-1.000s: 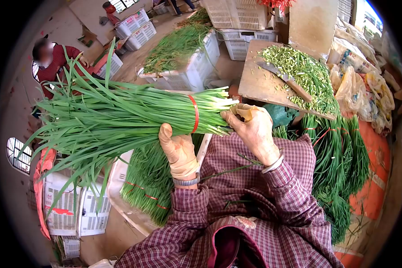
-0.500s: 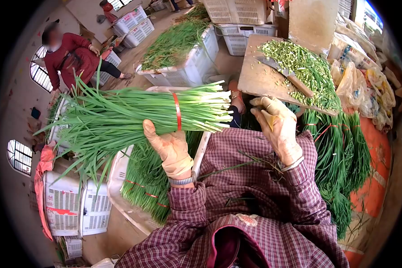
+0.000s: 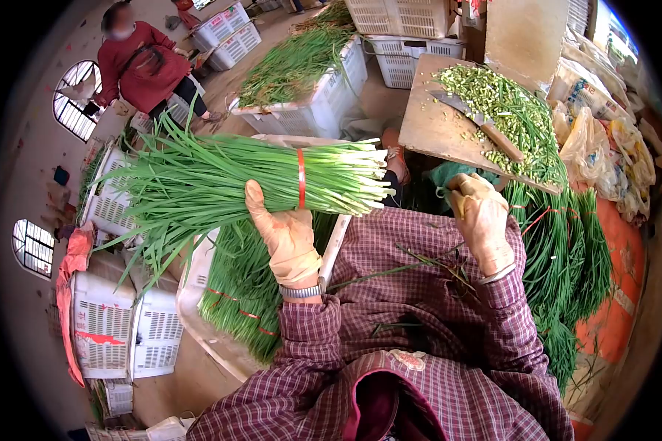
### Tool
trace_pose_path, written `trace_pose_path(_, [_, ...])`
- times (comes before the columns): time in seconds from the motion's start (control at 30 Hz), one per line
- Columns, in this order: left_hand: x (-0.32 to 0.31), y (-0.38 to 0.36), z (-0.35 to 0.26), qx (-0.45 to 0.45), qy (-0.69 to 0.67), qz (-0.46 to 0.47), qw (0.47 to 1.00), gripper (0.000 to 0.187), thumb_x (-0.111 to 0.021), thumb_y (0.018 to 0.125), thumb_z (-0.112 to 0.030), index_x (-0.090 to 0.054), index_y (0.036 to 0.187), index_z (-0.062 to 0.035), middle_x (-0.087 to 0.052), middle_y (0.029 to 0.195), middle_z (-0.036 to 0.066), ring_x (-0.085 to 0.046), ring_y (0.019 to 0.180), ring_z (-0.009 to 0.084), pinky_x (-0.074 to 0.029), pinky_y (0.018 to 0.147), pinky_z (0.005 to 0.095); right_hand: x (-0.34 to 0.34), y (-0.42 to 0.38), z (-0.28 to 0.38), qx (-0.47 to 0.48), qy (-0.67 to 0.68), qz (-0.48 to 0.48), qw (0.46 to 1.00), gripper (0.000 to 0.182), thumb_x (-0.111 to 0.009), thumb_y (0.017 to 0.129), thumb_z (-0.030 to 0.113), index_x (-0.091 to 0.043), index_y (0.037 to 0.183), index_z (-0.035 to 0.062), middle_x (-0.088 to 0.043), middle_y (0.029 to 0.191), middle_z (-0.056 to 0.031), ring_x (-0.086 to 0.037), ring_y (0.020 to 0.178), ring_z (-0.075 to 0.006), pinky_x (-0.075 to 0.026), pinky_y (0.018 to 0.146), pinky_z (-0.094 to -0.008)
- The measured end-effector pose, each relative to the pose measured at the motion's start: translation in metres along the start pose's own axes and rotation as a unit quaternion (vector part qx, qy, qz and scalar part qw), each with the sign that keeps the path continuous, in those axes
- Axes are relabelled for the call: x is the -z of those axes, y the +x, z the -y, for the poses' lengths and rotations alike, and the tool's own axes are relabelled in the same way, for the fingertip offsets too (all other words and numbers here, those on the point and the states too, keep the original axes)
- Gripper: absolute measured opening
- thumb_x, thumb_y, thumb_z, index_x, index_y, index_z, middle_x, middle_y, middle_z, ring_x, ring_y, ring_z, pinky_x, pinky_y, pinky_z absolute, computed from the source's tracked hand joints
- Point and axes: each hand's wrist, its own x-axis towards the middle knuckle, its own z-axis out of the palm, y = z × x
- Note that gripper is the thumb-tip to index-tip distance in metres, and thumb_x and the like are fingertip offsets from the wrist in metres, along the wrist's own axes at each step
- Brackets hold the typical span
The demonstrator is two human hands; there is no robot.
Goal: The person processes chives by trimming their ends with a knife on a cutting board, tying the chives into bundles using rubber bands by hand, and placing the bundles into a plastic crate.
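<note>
A large bundle of green stalks (image 3: 221,176), bound by a red band (image 3: 301,178), lies sideways in my left hand (image 3: 285,242), which wears a tan glove. The thumb is in front of the stalks and their pale cut ends point right. My right hand (image 3: 482,220), also gloved, is to the right of the bundle and apart from it. Its fingers are curled together beside a piece of green netting (image 3: 449,176) below the board; whether they grip it is hard to tell. More banded bundles (image 3: 239,294) fill a white crate (image 3: 191,294) under my left hand.
A knife (image 3: 485,128) and chopped stalks (image 3: 518,110) rest on a wooden board (image 3: 434,125) at the upper right. Tied green bundles (image 3: 559,242) hang below it. White crates (image 3: 324,110) stand ahead. Another person (image 3: 143,66) stands at the upper left.
My right hand has moved slightly right, and its fingers have closed more. Green netting now shows beside it. The bundle has shifted a little right. The other person is more upright.
</note>
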Motion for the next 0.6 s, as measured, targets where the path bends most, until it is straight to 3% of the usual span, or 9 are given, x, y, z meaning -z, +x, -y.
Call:
trace_pose_path(0.1, [-0.001,0.0,0.002,-0.003,0.018,0.002,1.0,0.07,-0.077,0.087,-0.037,-0.048,0.145,-0.0107,-0.056,0.141,0.007,-0.055,0.128,0.0255,-0.044,0.114,0.048,0.018,0.006,0.023,-0.02,0.012,0.003,1.0,0.01,-0.071,0.084,0.011,-0.07,0.093,0.0087,-0.07,0.084,-0.01,-0.068,0.085,-0.0292,-0.056,0.075,-0.0383])
trace_pose_path(0.17, [-0.007,-0.005,0.006,0.001,0.023,0.017,1.0,0.071,-0.078,0.087,-0.038,-0.047,0.145,-0.0109,-0.057,0.14,0.007,-0.055,0.129,0.0252,-0.045,0.113,0.0483,0.027,0.014,0.059,-0.026,0.194,0.056,0.979,0.01,-0.073,0.084,0.015,-0.073,0.092,0.009,-0.07,0.084,-0.01,-0.069,0.083,-0.0299,-0.056,0.074,-0.038])
trace_pose_path(0.3, [-0.01,-0.01,0.009,-0.024,0.072,0.013,0.997,0.071,-0.075,0.088,-0.043,-0.047,0.145,-0.0108,-0.056,0.141,0.007,-0.055,0.127,0.0247,-0.044,0.111,0.0479,0.006,0.013,0.089,-0.007,0.192,0.041,0.981,0.013,-0.073,0.085,0.018,-0.074,0.092,0.0068,-0.073,0.086,-0.0102,-0.071,0.079,-0.0276,-0.057,0.072,-0.0357])
trace_pose_path(0.43, [-0.016,-0.014,0.011,-0.025,0.081,0.029,0.996,0.072,-0.075,0.088,-0.043,-0.046,0.146,-0.0106,-0.056,0.141,0.007,-0.055,0.128,0.0245,-0.044,0.112,0.0464,-0.018,0.009,0.087,0.037,0.229,-0.033,0.972,0.017,-0.075,0.085,0.02,-0.077,0.09,0.0044,-0.072,0.085,-0.0099,-0.07,0.074,-0.0271,-0.055,0.067,-0.0349])
trace_pose_path(0.5, [-0.016,-0.016,0.011,-0.02,0.085,0.033,0.996,0.071,-0.075,0.089,-0.042,-0.046,0.146,-0.0103,-0.055,0.141,0.007,-0.054,0.128,0.0241,-0.043,0.113,0.0445,-0.014,0.013,0.091,-0.091,0.34,0.055,0.934,0.017,-0.075,0.084,0.018,-0.076,0.086,0.0016,-0.072,0.085,-0.0079,-0.069,0.071,-0.0262,-0.053,0.064,-0.0339])
trace_pose_path(0.6, [-0.011,-0.015,0.012,-0.015,0.081,0.04,0.996,0.07,-0.074,0.09,-0.041,-0.046,0.146,-0.0094,-0.055,0.141,0.007,-0.054,0.128,0.0237,-0.044,0.112,0.0433,-0.017,0.012,0.091,-0.099,0.344,0.066,0.931,0.017,-0.074,0.084,0.017,-0.075,0.085,-0.0004,-0.072,0.085,-0.0069,-0.069,0.067,-0.0245,-0.052,0.062,-0.0327])
